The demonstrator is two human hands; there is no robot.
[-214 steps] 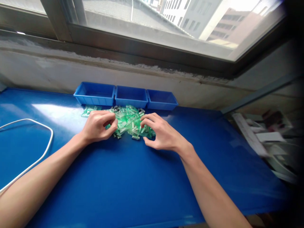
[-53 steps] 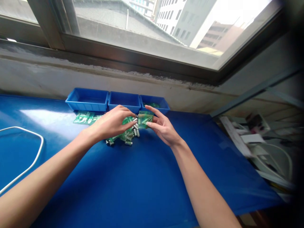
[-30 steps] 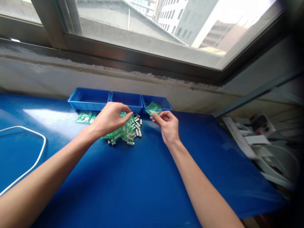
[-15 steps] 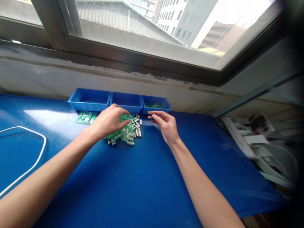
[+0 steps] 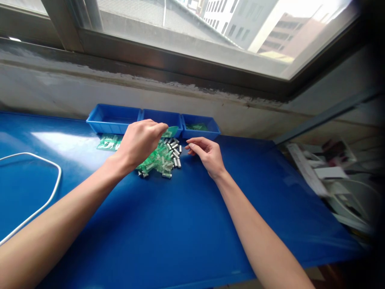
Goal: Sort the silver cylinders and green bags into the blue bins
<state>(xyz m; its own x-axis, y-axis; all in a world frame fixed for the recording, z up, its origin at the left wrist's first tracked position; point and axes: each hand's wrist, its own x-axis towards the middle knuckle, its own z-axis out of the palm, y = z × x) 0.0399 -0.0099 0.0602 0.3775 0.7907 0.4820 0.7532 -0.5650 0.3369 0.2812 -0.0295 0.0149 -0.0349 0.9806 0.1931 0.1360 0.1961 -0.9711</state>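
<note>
Head view: the left hand (image 5: 140, 142) is closed in a pinch on a green packet (image 5: 171, 131), raised above the far side of the pile of green packets (image 5: 155, 160). The right hand (image 5: 212, 156) is narrow, thumb and forefinger slightly apart, with no item visible between them. Loose metal-coloured pieces (image 5: 176, 153) lie between the hands, beside the pile. The right bin (image 5: 202, 134) stands beyond the right fingertips and contains green packets (image 5: 197, 127); the middle bin (image 5: 179, 120) stands beyond the left fingertips.

Handling, as a judgement: grip the packet by its margin, not across the contents. Lift it clear of the pile before any sideways travel, so that neighbouring packets and loose pieces are not dragged. Present the free edge to the right thumb and forefinger, and release the left pinch only after the right grip is firm. Check that a single packet is held.

Orientation: the free end of the packet points from the left fingertips towards the right-hand side, slightly away from the person. The visible part extends mainly sideways. The left hand hides the remainder; the true long axis cannot be confirmed.
</note>
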